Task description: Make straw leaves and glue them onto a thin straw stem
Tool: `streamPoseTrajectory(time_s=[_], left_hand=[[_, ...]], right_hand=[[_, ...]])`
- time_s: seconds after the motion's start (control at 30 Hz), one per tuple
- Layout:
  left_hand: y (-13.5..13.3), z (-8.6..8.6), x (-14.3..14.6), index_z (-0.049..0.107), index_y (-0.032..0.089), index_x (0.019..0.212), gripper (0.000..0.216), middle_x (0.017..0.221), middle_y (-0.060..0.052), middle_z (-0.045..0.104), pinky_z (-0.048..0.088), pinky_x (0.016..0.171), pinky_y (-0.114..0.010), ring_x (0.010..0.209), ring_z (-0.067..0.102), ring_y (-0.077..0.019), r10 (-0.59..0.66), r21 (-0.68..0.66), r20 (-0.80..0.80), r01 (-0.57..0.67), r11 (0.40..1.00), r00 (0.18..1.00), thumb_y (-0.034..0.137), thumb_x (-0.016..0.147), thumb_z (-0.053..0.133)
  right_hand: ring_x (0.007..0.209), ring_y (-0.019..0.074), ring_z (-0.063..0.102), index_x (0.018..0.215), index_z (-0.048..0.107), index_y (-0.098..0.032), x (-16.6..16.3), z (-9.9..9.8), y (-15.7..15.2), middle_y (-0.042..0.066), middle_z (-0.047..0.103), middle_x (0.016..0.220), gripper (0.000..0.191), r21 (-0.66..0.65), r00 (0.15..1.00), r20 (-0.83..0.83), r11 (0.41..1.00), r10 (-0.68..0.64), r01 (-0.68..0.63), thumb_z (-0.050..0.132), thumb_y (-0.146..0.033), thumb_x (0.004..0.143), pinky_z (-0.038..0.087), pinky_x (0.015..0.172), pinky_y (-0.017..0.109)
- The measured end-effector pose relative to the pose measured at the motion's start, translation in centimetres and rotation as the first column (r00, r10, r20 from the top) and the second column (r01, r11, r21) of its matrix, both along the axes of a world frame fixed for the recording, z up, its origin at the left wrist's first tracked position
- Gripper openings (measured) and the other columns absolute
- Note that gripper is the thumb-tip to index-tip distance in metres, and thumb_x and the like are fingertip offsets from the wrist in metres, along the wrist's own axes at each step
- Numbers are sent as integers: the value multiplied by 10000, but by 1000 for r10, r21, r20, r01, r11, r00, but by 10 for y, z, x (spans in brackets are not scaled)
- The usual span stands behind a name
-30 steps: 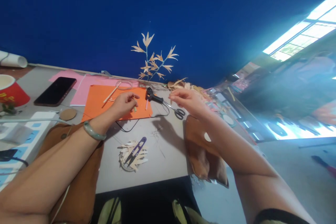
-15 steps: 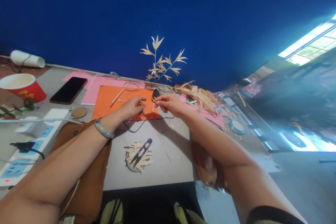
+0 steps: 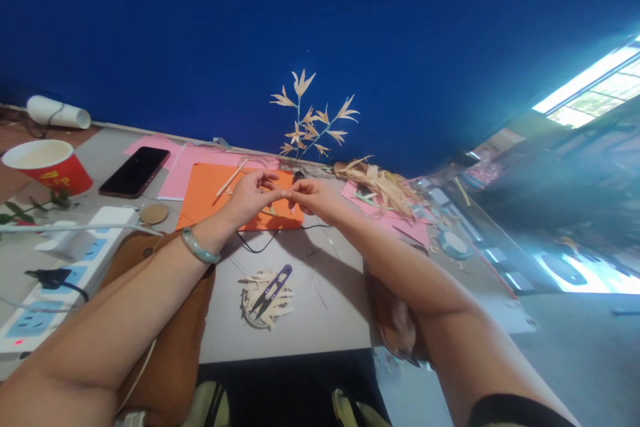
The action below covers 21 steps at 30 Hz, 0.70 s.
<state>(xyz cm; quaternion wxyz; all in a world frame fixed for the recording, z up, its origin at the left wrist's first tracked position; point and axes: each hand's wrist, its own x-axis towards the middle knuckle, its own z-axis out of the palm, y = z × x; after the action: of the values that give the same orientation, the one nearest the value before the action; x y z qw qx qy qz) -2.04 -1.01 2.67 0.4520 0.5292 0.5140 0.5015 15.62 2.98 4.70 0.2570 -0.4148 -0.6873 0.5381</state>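
Note:
Over the orange sheet (image 3: 200, 197), my left hand (image 3: 254, 195) and my right hand (image 3: 314, 200) meet at their fingertips. The right fingers are pinched together, and whatever sits in them is too small or hidden to name. My left thumb and a finger reach to that same spot, the other fingers curled. Behind the hands stands a branching stem (image 3: 299, 110) with pale, pointed dried-husk flowers. A thin pale stick (image 3: 231, 181) lies on the orange sheet, left of my hands. Nearer to me, purple-handled thread snips (image 3: 273, 290) rest on pale husk pieces (image 3: 283, 310) in a round dish.
Dried husks (image 3: 383, 187) lie on pink paper (image 3: 413, 230) at right, beside a tape roll (image 3: 454, 243). To the left are a phone (image 3: 135, 172), a red paper cup (image 3: 67, 177) and a power strip (image 3: 75, 277). A thin black cable (image 3: 257, 250) crosses the table.
My left hand has moved right and its fingertips now meet the right hand's, where a gap was before. The right hand has shifted slightly left. The snips have stayed put.

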Motion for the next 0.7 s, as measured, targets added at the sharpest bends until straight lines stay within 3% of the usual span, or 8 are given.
streamPoseTrajectory(time_s=[0.1,0.2,0.27,0.4,0.5,0.57,0.6,0.7], left_hand=[[-5,4,2,536,175,1155,637,911,-46,653,431,540,-201,634,579,-92,-148,-167,207,184,969,967,313,598,813],[-7,2,4,585,164,979,490,826,-12,617,396,519,-185,587,533,-62,-387,-131,352,454,881,852,299,578,832],[-7,-2,4,597,143,874,402,746,-4,594,404,518,-197,570,522,-68,-465,-94,360,527,844,809,296,585,831],[-4,-6,3,643,130,812,258,658,0,571,402,517,-203,554,505,-76,-372,-108,254,409,906,893,318,677,756],[-2,-4,1,693,139,782,200,560,26,517,333,467,-187,498,438,-69,-245,-144,134,264,954,960,332,728,689],[-2,-2,0,723,150,764,213,543,21,533,327,464,-191,494,434,-76,-216,-114,49,221,969,975,356,739,677],[-3,0,-1,733,157,748,222,544,18,548,336,471,-196,502,444,-81,-225,-78,5,225,971,974,371,745,676],[-10,7,-4,750,175,691,276,533,13,568,373,500,-211,526,495,-107,-410,-1,-136,414,910,902,422,772,656]], right_hand=[[399,46,409,718,562,-187,-12,0,-3,-58,556,528,341,36,973,-212,995,-86,96,740,-477,694,295,387,186],[439,57,443,740,540,-201,-28,-1,-10,-52,565,583,363,54,937,-333,990,-109,134,732,-507,702,344,421,198],[466,67,458,751,536,-207,-37,1,-14,-46,564,600,352,82,938,-334,989,-90,124,713,-510,726,359,441,203],[535,92,498,752,560,-207,-40,13,-15,-33,546,617,292,228,976,-212,969,-42,92,688,-469,761,406,510,230],[638,125,555,766,601,-195,-23,27,-1,3,604,710,229,396,991,-89,910,-95,123,664,-415,781,469,630,280],[765,171,604,786,622,-188,-4,38,12,38,651,802,195,548,983,2,823,-185,153,627,-382,807,495,766,345],[849,199,615,782,627,-185,6,45,18,58,665,865,189,649,965,43,742,-258,169,609,-369,820,484,845,387],[1184,296,502,780,651,-201,35,64,28,89,634,1144,187,936,820,83,326,-567,130,560,-342,862,297,1065,540]])
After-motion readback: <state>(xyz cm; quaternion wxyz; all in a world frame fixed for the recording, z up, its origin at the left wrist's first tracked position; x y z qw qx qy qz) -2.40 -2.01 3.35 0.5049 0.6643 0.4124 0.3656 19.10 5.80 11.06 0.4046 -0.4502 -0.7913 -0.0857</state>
